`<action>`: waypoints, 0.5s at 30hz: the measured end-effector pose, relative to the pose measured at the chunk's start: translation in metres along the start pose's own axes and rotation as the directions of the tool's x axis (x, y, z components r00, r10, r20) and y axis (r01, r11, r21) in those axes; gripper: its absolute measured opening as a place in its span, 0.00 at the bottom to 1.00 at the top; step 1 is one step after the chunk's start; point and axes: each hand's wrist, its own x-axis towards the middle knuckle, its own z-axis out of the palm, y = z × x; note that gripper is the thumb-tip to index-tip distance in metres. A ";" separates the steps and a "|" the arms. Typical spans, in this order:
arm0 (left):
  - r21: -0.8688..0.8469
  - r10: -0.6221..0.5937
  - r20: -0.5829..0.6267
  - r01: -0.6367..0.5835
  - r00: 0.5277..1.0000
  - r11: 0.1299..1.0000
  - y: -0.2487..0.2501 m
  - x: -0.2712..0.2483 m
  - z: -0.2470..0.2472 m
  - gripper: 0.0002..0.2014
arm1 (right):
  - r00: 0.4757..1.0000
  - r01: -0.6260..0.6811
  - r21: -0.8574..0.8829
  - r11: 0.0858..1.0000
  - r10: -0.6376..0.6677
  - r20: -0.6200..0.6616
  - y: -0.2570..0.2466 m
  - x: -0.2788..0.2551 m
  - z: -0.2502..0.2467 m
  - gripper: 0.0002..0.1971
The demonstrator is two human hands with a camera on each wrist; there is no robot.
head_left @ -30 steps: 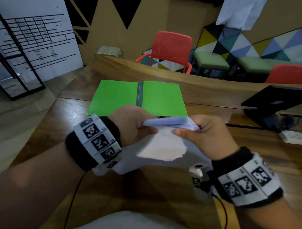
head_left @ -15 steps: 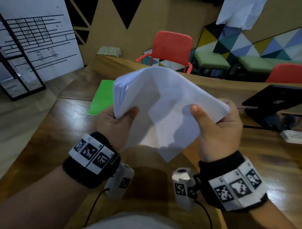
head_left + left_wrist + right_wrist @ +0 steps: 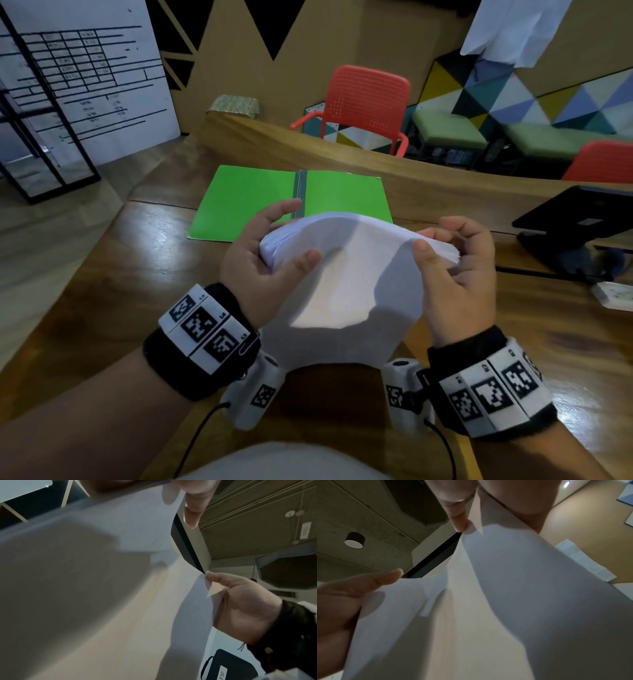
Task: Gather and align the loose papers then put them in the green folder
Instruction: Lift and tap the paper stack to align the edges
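Observation:
A stack of white papers [image 3: 346,274] bows upward between both hands above the wooden table [image 3: 130,274]. My left hand [image 3: 270,246] grips the stack's left edge, thumb on top and fingers behind. My right hand [image 3: 452,253] pinches the right edge, where the sheets fan out unevenly. The green folder [image 3: 246,202] lies open and flat just beyond the hands, its grey spine partly hidden by the left fingers. In the left wrist view the papers [image 3: 102,588] fill the frame, with the right hand [image 3: 240,601] at their edge. The right wrist view shows the papers [image 3: 488,601] from below.
A black tablet on a stand [image 3: 579,219] sits at the right, with a small white item [image 3: 613,294] in front of it. A raised wooden ledge [image 3: 342,150] runs behind the folder. Red chairs [image 3: 366,102] stand beyond it.
The stack was lifted upright in front of the folder half a second ago; now it has come down and tilted flatter, bowed between the hands, and the folder shows again.

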 end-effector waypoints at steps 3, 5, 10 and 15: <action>-0.069 -0.022 0.021 0.023 1.000 0.997 -0.004 -0.007 -0.001 0.27 | 1.000 0.005 0.010 1.000 -0.005 0.021 -0.001 -0.002 -0.001 0.16; -0.114 -0.008 0.031 0.011 0.999 0.993 -0.006 -0.007 -0.002 0.31 | 0.999 0.013 0.007 1.000 -0.013 0.031 -0.002 -0.002 -0.002 0.17; -0.375 -0.086 0.052 0.099 0.995 0.922 -0.012 -0.004 -0.008 0.29 | 0.999 -0.004 0.036 0.999 0.003 0.036 0.001 -0.003 -0.003 0.19; -0.239 -0.060 0.039 0.068 0.997 0.969 -0.013 -0.004 -0.009 0.19 | 0.998 -0.011 -0.004 1.000 0.011 0.063 0.006 -0.004 -0.005 0.20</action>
